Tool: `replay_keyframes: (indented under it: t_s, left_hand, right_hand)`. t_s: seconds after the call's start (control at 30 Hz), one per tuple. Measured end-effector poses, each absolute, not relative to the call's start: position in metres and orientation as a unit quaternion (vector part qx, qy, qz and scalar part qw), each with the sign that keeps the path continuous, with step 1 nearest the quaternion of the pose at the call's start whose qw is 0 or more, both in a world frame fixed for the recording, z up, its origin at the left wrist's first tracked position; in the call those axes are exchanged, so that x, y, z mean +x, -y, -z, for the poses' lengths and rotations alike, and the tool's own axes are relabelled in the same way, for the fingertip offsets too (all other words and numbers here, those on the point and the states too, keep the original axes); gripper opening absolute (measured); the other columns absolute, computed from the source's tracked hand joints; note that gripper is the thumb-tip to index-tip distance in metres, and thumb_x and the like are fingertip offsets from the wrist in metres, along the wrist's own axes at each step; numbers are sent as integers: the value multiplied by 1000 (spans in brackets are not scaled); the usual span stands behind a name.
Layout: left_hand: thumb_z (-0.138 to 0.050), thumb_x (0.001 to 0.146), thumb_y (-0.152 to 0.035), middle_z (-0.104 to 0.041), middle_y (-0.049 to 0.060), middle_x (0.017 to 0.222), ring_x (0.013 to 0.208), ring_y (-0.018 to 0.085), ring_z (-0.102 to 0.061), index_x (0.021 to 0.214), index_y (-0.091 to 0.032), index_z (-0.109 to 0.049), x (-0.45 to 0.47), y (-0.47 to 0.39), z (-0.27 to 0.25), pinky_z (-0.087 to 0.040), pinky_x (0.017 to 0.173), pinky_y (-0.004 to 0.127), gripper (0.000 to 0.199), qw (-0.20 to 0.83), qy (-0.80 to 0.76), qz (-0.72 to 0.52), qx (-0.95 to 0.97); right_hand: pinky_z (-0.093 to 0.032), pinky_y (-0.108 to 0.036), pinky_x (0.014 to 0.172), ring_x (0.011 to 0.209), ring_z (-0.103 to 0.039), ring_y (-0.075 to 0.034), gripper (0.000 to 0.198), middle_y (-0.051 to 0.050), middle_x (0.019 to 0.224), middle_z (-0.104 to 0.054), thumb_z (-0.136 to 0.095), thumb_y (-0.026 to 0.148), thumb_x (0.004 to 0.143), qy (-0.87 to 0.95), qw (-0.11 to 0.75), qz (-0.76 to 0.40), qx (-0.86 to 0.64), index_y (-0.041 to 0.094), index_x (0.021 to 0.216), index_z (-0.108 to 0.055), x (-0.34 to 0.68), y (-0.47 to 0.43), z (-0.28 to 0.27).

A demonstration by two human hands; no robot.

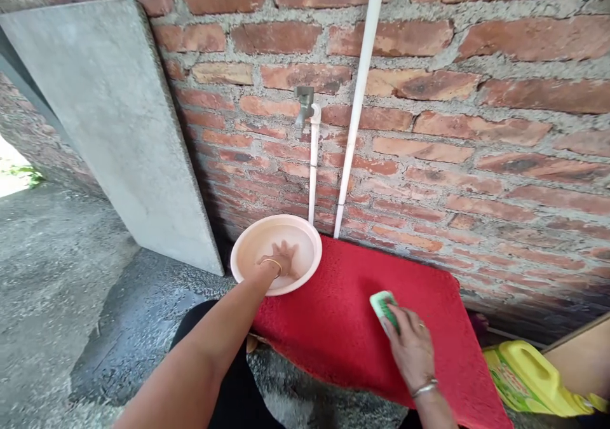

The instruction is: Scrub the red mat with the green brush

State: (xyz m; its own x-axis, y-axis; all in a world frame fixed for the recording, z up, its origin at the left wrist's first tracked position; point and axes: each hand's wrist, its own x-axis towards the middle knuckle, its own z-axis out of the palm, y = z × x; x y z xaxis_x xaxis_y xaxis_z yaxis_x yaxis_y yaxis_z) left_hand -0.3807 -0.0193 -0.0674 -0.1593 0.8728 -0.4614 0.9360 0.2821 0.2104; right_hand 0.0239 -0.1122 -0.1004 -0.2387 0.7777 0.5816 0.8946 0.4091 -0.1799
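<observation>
My left hand (284, 257) reaches down into a pale pink plastic basin (238, 251), its fingers spread in cloudy water. A bracelet circles that wrist. My right hand (413, 346) has its fingers wrapped round a light green and white scrub brush (382, 303), just above or on a red cloth (352, 333). Whether the brush touches the cloth I cannot tell. The cloth lies spread over a low, flat surface and hangs over its front edge. The basin stands at the cloth's left end.
A metal tap (304, 102) sticks out of the brick wall (476, 136) above the basin, beside white pipes (359, 92). A grey slab (109, 117) leans at left. On the right lies a yellow jug (528, 378). Wet concrete floor (128, 333) shows at left.
</observation>
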Motion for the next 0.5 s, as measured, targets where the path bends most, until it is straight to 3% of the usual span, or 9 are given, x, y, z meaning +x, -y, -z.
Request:
replay_keyframes:
  t_s: [0.1, 0.2, 0.33, 0.5]
  left_hand:
    - [-82, 58, -54, 6, 7, 169, 148, 54, 7, 158, -42, -14, -379, 22, 62, -28, 101, 83, 122, 257, -760, 91, 590]
    - [-82, 57, -57, 5, 6, 169, 148, 55, 7, 157, -46, -15, -377, 26, 53, -30, 97, 86, 121, 259, -759, 100, 589]
    - [-80, 59, -59, -6, 12, 169, 147, 58, 2, 157, -41, -24, -374, 30, 45, -33, 93, 86, 114, 259, -753, 91, 598]
    - [-83, 57, -54, -13, 13, 168, 146, 60, -2, 155, -39, -30, -378, 30, 51, -32, 92, 86, 112, 253, -746, 65, 613]
  right_hand:
    - [-47, -38, 93, 103, -62, -22, 30, -6, 116, -68, -46, 37, 101, 840, 271, 51, -467, 32, 123, -65, -52, 115, 102]
    - [-43, -39, 100, 109, -60, -21, 31, -3, 121, -65, -55, 27, 96, 884, 229, 22, -406, 36, 125, -63, -106, 122, 102]
    - [-41, -37, 99, 108, -57, -21, 32, -3, 120, -64, -62, 25, 93, 908, 179, -9, -380, 35, 123, -63, -131, 112, 98]
    - [-41, -35, 93, 102, -58, -21, 31, -4, 116, -65, -60, 31, 94, 851, 161, 29, -499, 36, 124, -64, -95, 69, 98]
